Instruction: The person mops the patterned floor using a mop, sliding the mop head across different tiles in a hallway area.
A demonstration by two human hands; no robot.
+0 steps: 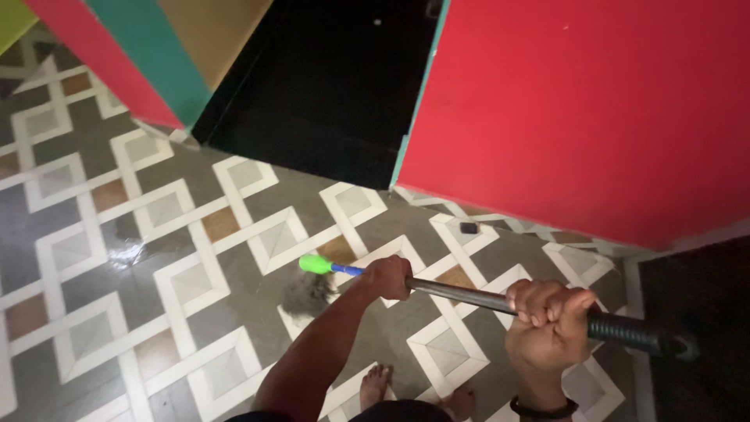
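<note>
The patterned tile floor, grey with white diamond outlines and brown squares, fills most of the view and serves as the landmark here. Rising from its far edge on the right is a large flat red wall panel with a teal edge; to the left of that stands a dark open doorway, and beyond it a slanted wall striped red, teal and tan.

Slanting low above the floor is a long mop with a grey metal shaft, which runs from a black ribbed rubber sleeve at the right end, through a blue section, to a bright green plastic collar. Below that collar a blurred grey mop head appears to rest on the floor. The shaft looks stiff and fairly light; smooth metal may slide in a palm, so the ribbed sleeve and the stretch near the blue joint seem the sound places to hold.

The right hand is clenched round the shaft just beside the ribbed sleeve, a dark band on its wrist. The left hand is clenched round the shaft farther down, next to the blue section.

Two bare feet stand on the floor below the mop. A small dark object, too small to identify, lies on the floor near the red panel.
</note>
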